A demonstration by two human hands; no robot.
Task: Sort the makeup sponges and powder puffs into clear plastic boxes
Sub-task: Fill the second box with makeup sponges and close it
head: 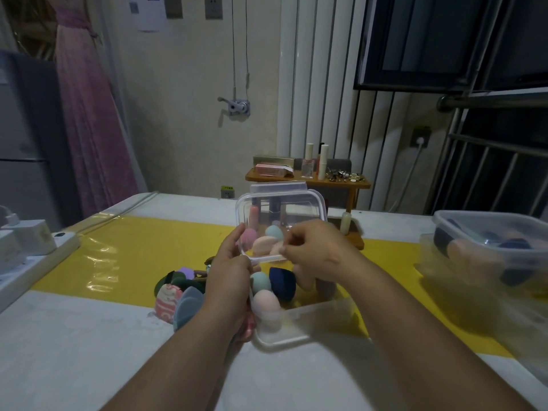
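- Forearms reach in from the bottom edge, both meeting over the middle of the table (89,336), which is white with a yellow runner (118,250) across it.
- Nearest lies a clear flat piece, probably a lid (296,324), with a pale pink egg sponge (267,304) beside or under its edge; which, I cannot tell.
- The left hand (229,280) is curled shut, fingers pinching the near-left corner of a raised clear box (281,209) that is tilted toward the camera.
- The right hand (314,250) is likewise closed, thumb and fingertips pinching the box's near rim.
- Inside the tilted box sit pink, peach and teal sponges (267,241), bunched at its lower edge.
- Below the box, loose on the runner: a teal sponge (261,281), a navy puff (283,281), and to the left a heap of green, lilac, grey-blue and patterned pink puffs (178,292).
- Far right stands a second clear box (489,232), already holding dark and peach pieces.
- Beyond, a small wooden shelf (308,180) carries bottles and cartons.
- Risk, as I judge it: the box is held only by its near edge and tipped, so the light sponges could roll out over the rim if it tilts further.
- A slipping pinch on the smooth plastic would drop the box onto the unsorted pieces and mix the lots again.
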